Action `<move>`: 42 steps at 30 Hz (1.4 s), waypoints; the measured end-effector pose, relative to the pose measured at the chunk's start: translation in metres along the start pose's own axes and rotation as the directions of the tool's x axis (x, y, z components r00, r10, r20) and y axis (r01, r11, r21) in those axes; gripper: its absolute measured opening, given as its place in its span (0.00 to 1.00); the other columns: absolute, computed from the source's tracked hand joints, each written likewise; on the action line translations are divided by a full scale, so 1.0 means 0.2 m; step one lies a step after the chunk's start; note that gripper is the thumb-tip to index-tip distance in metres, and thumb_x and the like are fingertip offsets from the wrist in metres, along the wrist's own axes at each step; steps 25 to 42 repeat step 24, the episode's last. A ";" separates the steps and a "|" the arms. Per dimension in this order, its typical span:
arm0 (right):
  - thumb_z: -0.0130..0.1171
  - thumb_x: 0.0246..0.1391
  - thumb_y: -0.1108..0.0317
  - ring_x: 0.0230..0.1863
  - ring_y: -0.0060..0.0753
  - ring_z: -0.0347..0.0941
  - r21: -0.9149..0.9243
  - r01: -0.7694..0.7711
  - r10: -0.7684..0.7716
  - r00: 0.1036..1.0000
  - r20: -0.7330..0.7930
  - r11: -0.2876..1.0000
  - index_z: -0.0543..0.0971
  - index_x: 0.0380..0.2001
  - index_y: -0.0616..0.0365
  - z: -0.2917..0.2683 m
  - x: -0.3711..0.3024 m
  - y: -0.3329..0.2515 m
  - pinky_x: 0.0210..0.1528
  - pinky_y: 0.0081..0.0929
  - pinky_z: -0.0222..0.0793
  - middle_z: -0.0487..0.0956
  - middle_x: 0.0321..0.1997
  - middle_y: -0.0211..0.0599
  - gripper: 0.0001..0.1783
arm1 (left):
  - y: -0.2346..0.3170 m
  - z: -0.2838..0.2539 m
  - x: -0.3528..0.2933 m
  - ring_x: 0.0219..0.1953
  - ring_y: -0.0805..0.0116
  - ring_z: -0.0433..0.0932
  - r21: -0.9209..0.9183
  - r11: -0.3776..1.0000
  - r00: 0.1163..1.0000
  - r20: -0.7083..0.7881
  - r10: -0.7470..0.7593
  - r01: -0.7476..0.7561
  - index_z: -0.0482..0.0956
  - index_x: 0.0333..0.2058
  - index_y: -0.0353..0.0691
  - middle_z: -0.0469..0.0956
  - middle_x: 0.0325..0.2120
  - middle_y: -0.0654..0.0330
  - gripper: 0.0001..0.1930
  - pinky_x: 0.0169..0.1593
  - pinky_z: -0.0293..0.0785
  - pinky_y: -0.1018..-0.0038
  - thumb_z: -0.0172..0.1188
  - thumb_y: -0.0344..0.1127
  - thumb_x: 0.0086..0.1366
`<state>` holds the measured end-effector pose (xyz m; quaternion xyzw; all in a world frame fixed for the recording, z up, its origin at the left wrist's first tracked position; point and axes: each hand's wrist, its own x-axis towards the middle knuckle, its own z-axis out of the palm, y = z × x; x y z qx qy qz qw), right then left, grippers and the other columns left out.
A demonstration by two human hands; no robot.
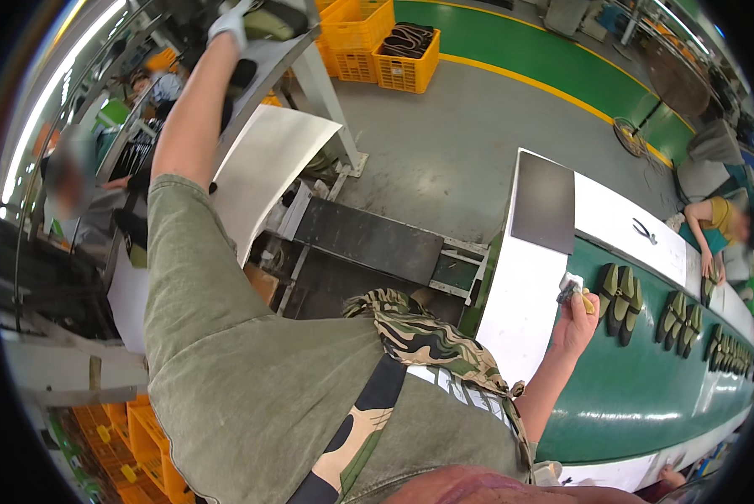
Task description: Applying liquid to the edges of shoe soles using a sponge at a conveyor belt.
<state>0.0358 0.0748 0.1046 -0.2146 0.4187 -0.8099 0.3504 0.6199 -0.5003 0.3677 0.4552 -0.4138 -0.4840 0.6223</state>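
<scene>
My left arm stretches up to the far left, and my left hand [229, 27], in a white glove, is at a dark olive shoe [274, 20] on a grey metal stand [286, 55]. Its fingers run close to the picture's top edge, so their grip does not show clearly. Over the white side ledge of the green conveyor, my bare right hand [575, 326] is closed on a small object [570, 291] with whitish, dark and yellowish parts, too small to name. Pairs of olive shoes [620, 302] stand in rows on the green belt [620, 378] beyond this hand.
A dark mat [543, 202] and black-handled pliers or snips [644, 232] lie on the white ledge. Yellow crates [407, 63] stand at the back. A low black platform [368, 240] sits between stand and conveyor. One co-worker [717, 223] handles a shoe at far right; another [78, 181] is at left.
</scene>
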 end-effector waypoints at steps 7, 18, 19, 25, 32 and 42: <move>0.60 0.54 0.78 0.36 0.25 0.72 -0.083 0.037 -0.054 0.976 -0.212 0.996 0.70 0.34 0.59 -0.13 -0.01 -0.10 0.42 0.25 0.71 0.72 0.34 0.31 0.09 | 0.01 -0.22 0.40 0.44 0.49 0.80 0.289 0.905 0.926 0.118 -0.358 0.313 0.77 0.49 0.39 0.79 0.48 0.47 0.21 0.48 0.77 0.50 0.61 0.48 0.64; 0.67 0.50 0.74 0.30 0.23 0.73 0.021 0.158 -0.127 0.861 -0.493 0.987 0.73 0.31 0.55 -0.58 -0.48 -0.16 0.34 0.23 0.71 0.76 0.30 0.30 0.11 | -0.14 0.57 0.31 0.56 0.54 0.75 0.965 -0.223 0.842 0.234 0.486 -0.139 0.77 0.55 0.46 0.76 0.55 0.52 0.32 0.56 0.70 0.59 0.56 0.60 0.57; 0.67 0.51 0.73 0.29 0.22 0.73 0.015 0.138 -0.104 0.814 -0.571 0.990 0.73 0.31 0.54 -0.62 -0.55 -0.17 0.34 0.23 0.71 0.77 0.30 0.30 0.10 | -0.31 0.78 0.16 0.55 0.56 0.75 0.902 -0.318 0.760 0.420 0.497 -0.290 0.75 0.58 0.49 0.76 0.55 0.53 0.34 0.56 0.70 0.62 0.59 0.61 0.56; 0.64 0.55 0.69 0.32 0.23 0.75 0.008 0.077 -0.045 0.661 -0.749 0.997 0.74 0.34 0.54 -0.80 -0.84 -0.15 0.37 0.24 0.72 0.79 0.32 0.31 0.08 | -0.77 1.80 -0.96 0.61 0.62 0.70 0.507 0.068 0.511 0.855 0.086 -0.859 0.71 0.61 0.44 0.73 0.59 0.55 0.32 0.63 0.60 0.72 0.66 0.45 0.59; 0.64 0.55 0.69 0.32 0.23 0.75 0.008 0.077 -0.045 0.661 -0.749 0.997 0.74 0.34 0.54 -0.80 -0.84 -0.15 0.37 0.24 0.72 0.79 0.32 0.31 0.08 | -0.77 1.80 -0.96 0.61 0.62 0.70 0.507 0.068 0.511 0.855 0.086 -0.859 0.71 0.61 0.44 0.73 0.59 0.55 0.32 0.63 0.60 0.72 0.66 0.45 0.59; 0.64 0.55 0.69 0.32 0.23 0.75 0.008 0.077 -0.045 0.661 -0.749 0.997 0.74 0.34 0.54 -0.80 -0.84 -0.15 0.37 0.24 0.72 0.79 0.32 0.31 0.08 | -0.77 1.80 -0.96 0.61 0.62 0.70 0.507 0.068 0.511 0.855 0.086 -0.859 0.71 0.61 0.44 0.73 0.59 0.55 0.32 0.63 0.60 0.72 0.66 0.45 0.59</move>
